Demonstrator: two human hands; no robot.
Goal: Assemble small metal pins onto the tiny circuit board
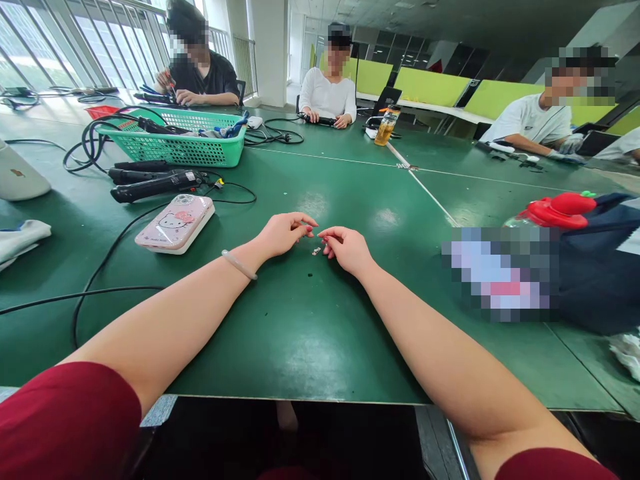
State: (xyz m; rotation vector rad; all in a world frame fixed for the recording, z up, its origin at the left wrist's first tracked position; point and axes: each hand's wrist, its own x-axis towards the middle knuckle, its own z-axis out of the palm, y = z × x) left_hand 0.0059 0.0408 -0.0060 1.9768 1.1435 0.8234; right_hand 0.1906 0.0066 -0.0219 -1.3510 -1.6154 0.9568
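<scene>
While small pale pieces (pixel 316 251) are flanked on the green table (pixel 300 333) by the right hand (pixel 350 250) and left hand (pixel 284 235), their fingers curled and any grip impossible to tell, a pink case (pixel 176 223) and, farther, a green basket (pixel 200 151) are seen left of those pieces.

Small pale piece (pixel 317 251) with darker marks, irregular outline, fine detail not resolved; seen just beside the right hand (pixel 353 252), over green tabletop (pixel 300 333), contact with either can't be confirmed
</scene>
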